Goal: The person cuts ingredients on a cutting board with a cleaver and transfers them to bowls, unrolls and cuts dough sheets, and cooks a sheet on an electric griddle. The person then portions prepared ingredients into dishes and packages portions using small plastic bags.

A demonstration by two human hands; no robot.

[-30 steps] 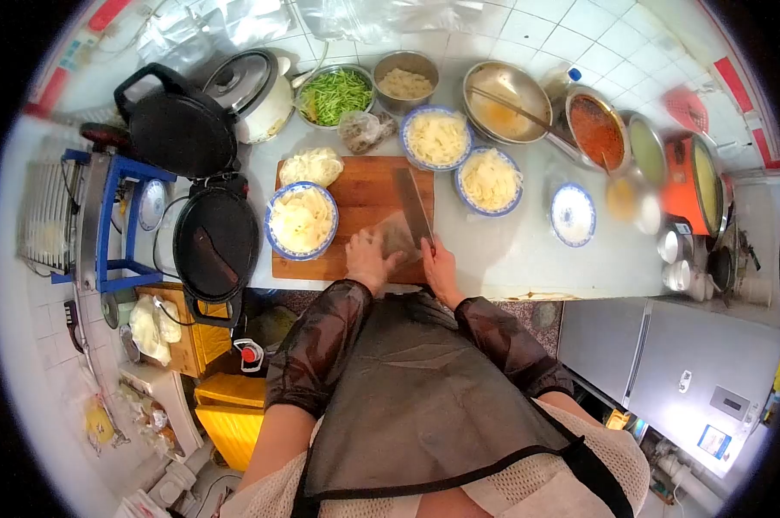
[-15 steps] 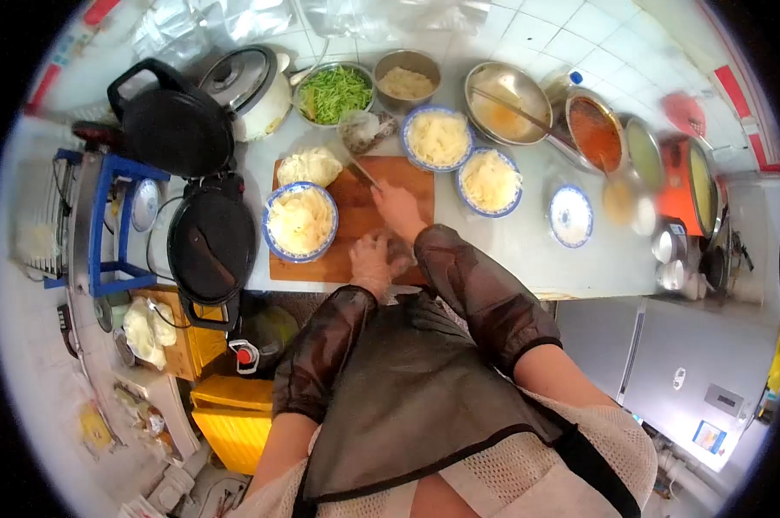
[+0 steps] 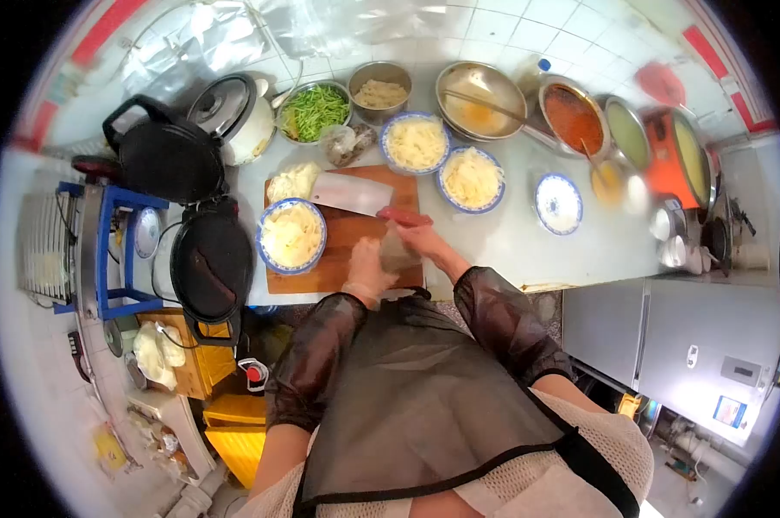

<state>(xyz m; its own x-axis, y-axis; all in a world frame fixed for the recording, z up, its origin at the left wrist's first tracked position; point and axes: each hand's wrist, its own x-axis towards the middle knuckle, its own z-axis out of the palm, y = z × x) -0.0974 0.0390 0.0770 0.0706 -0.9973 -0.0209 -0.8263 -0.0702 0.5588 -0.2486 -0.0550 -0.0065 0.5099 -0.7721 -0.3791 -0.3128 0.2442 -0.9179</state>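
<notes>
A cleaver (image 3: pixel 350 192) lies flat across the wooden cutting board (image 3: pixel 342 229), its red handle pointing right. Just below the handle, my right hand (image 3: pixel 423 242) is closed on a thin, see-through plastic bag (image 3: pixel 397 251). My left hand (image 3: pixel 368 269) grips the same bag from the left, over the board's near edge. At the board's left stands a blue-rimmed bowl of pale sliced food (image 3: pixel 291 236), with a pale mound (image 3: pixel 293 182) behind it, touching the cleaver's blade end.
Behind the board are a bowl of green shreds (image 3: pixel 316 112), a small tied bag (image 3: pixel 348 143) and two bowls of pale slices (image 3: pixel 416 142) (image 3: pixel 472 180). A patterned bowl (image 3: pixel 559 205) and a red sauce pot (image 3: pixel 573 119) stand right. An open black griddle (image 3: pixel 208 268) is left.
The cleaver has left my right hand and now lies on the board. My right hand has come back toward me and right, onto the bag. The view has shifted slightly.
</notes>
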